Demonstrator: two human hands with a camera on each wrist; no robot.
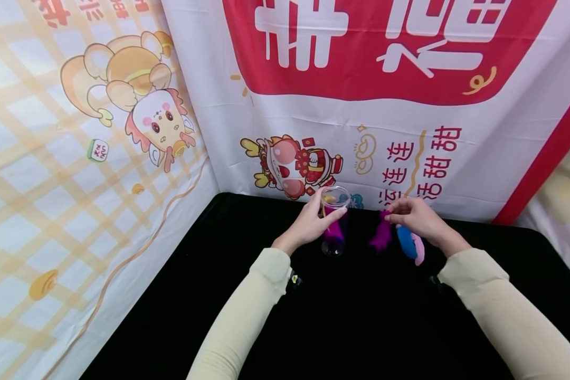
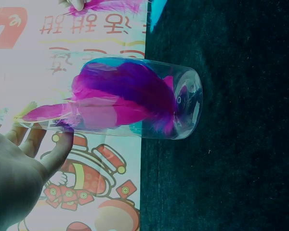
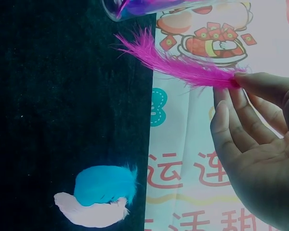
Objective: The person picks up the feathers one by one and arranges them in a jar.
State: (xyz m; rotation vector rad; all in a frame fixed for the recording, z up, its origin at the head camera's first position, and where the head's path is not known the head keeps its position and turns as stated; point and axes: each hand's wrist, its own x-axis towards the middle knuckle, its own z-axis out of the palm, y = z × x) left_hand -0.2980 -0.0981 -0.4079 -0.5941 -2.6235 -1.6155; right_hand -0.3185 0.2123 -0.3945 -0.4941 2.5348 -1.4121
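A clear plastic jar stands upright on the black table, its mouth uncovered at the top. My left hand grips it near the rim, thumb and fingers around its side. Inside, as the left wrist view shows, lie several feathers in magenta, purple and blue. A magenta feather hangs from my right hand, pinched by its end between thumb and fingers, to the right of the jar and apart from it. Below the right hand a blue feather and a pale pink feather lie touching on the table.
The black-covered table ends at the back against a white printed cloth with red lettering and cartoon figures. Another printed cloth with a yellow check rises along the left side.
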